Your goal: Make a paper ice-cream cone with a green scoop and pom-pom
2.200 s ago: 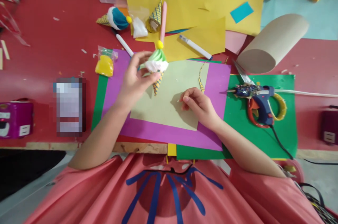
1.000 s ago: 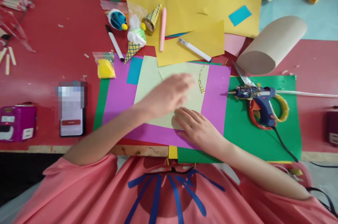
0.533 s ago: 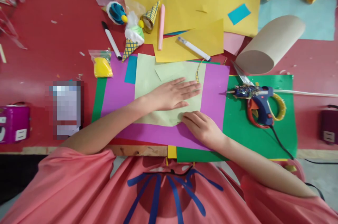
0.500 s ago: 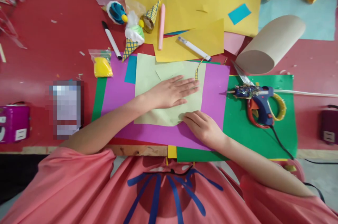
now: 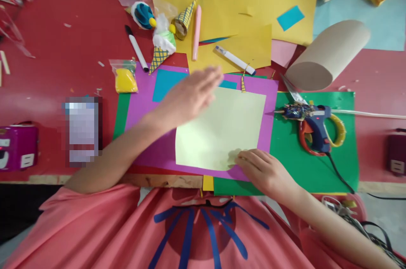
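While your right hand pins the pale green sheet at its near corner, fingers bent and pressing on the paper's edge, your left hand hovers blurred above the sheet's ten o'clock corner, fingers stretched flat and together, holding nothing. That sheet lies on the purple paper, a teal piece showing at its eleven o'clock. At three o'clock, a blue glue gun rests on the green paper.

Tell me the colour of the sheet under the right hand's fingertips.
Pale yellow-green sheet, lying on a purple one; the head view shows it clearly.
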`<act>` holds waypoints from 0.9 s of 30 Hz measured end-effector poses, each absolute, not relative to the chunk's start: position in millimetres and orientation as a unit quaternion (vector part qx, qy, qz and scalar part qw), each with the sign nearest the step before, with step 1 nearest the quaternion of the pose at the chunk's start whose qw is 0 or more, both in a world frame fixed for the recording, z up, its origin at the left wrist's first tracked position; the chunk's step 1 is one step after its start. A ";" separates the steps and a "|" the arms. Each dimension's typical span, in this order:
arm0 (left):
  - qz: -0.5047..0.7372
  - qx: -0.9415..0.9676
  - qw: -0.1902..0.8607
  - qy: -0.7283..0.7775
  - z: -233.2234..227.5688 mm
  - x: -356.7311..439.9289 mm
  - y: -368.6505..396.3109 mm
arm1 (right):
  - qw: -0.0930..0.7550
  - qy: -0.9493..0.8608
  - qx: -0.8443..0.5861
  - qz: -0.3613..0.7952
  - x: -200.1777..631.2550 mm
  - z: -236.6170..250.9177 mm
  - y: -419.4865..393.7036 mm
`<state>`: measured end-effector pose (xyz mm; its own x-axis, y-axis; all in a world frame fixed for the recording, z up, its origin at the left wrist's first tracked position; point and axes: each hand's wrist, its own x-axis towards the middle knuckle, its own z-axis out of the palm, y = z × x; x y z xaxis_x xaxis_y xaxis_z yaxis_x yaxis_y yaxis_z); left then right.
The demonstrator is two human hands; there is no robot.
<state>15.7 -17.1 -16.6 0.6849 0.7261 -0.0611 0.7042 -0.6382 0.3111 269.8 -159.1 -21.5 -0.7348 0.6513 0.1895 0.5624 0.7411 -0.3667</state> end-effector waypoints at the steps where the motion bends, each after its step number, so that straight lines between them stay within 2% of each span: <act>1: 0.029 0.924 0.181 0.336 -18.1 25.3 -31.5 | 0.156 -0.920 -0.329 0.143 269.9 -23.2 -159.1; 3: 0.012 0.954 0.217 0.204 -26.6 40.9 -58.6 | 0.163 -0.921 -0.323 0.142 270.8 -26.3 -158.1; 6: -0.020 0.956 0.242 0.167 -44.7 42.0 -76.1 | 0.175 -0.924 -0.308 0.142 275.0 -29.0 -156.6; 10: -0.037 0.928 0.190 0.319 -49.9 5.6 -46.5 | 0.182 -0.923 -0.309 0.136 280.9 -29.8 -157.7; 13: -0.013 0.868 0.129 0.479 -31.0 -15.4 -23.7 | 0.180 -0.922 -0.314 0.137 279.8 -29.7 -160.0; 15: -0.005 0.861 0.113 0.496 -16.6 -14.1 -25.3 | 0.181 -0.922 -0.312 0.139 276.6 -29.2 -161.1; 18: -0.012 0.913 0.172 0.370 -10.7 7.1 -51.8 | 0.180 -0.923 -0.309 0.144 271.2 -28.5 -161.4; 20: -0.007 0.948 0.214 0.237 -20.2 24.0 -75.0 | 0.178 -0.923 -0.308 0.149 268.5 -28.8 -161.2; 22: -0.011 0.954 0.249 0.165 -35.2 35.0 -92.2 | 0.175 -0.922 -0.308 0.156 267.1 -30.2 -161.4; 25: -0.010 0.956 0.248 0.158 -52.7 33.1 -94.5 | 0.175 -0.918 -0.312 0.168 266.9 -33.2 -163.6; 27: -0.022 0.951 0.226 0.210 -55.9 20.3 -80.6 | 0.187 -0.910 -0.326 0.177 267.5 -34.6 -165.9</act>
<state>20.3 -80.6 -55.9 0.9107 0.3894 -0.1375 0.4096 -0.8092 0.4213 267.5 -165.9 -34.6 -0.7175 0.6591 0.2254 0.5268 0.7251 -0.4435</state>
